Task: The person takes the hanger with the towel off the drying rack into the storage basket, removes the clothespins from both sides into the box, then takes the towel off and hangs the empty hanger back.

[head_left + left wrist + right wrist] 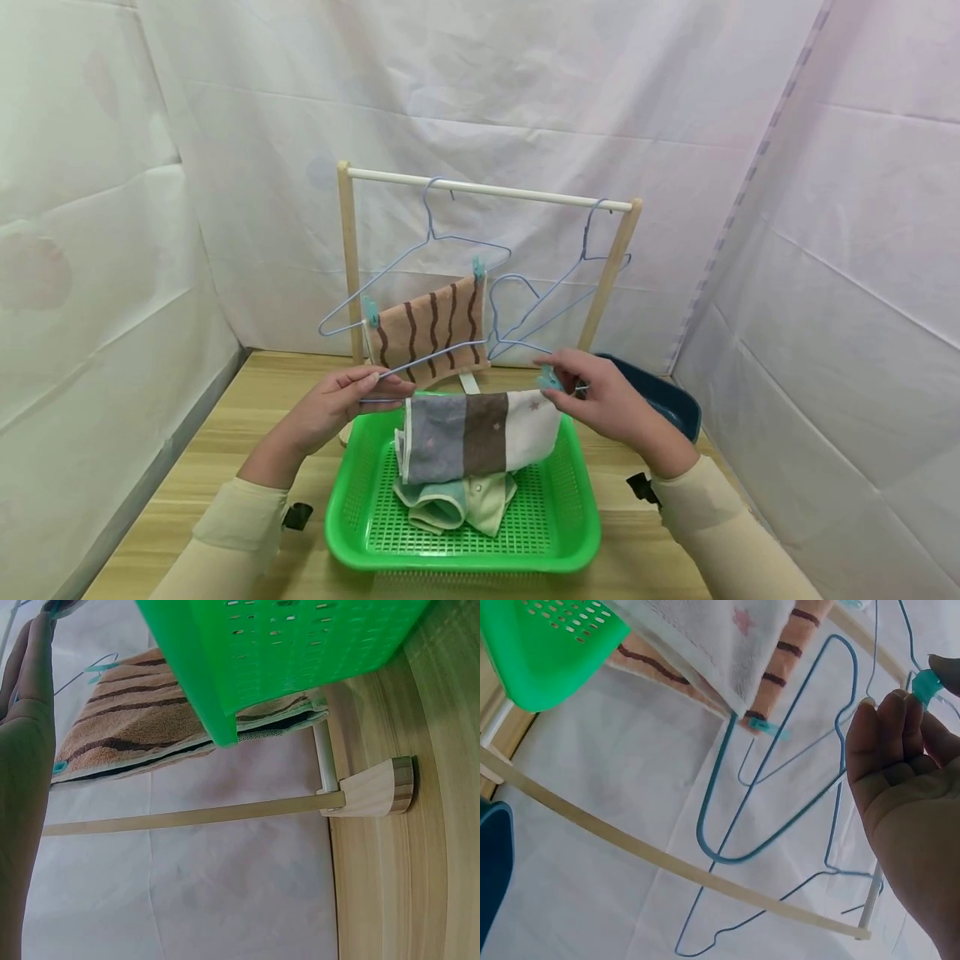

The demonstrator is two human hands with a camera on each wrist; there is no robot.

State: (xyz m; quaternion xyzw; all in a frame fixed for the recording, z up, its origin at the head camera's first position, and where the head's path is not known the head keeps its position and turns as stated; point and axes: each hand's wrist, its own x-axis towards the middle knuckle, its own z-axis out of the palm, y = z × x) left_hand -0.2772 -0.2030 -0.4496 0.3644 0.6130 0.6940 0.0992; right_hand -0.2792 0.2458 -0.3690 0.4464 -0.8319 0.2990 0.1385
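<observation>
My left hand (330, 408) grips the left end of a blue wire hanger (438, 354), thumb and fingers around the wire. A small towel with grey, brown and white bands (486, 433) hangs at the hanger's lower bar, above a green basket (341, 517). At the towel's right upper corner, my right hand (603, 396) pinches a teal clothespin (550, 379). The right wrist view also has this clothespin (928, 684) between thumb and fingers. Whether its jaws bite the towel cannot be told. Only part of the left hand (30, 682) shows in the left wrist view.
Behind stands a wooden rack with a white rod (487, 190). On it hang a blue hanger with a brown-striped towel (431, 329) clipped on, and another hanger (585, 242). Folded light green cloth (442, 504) lies in the basket. A dark blue bin (675, 400) is at right.
</observation>
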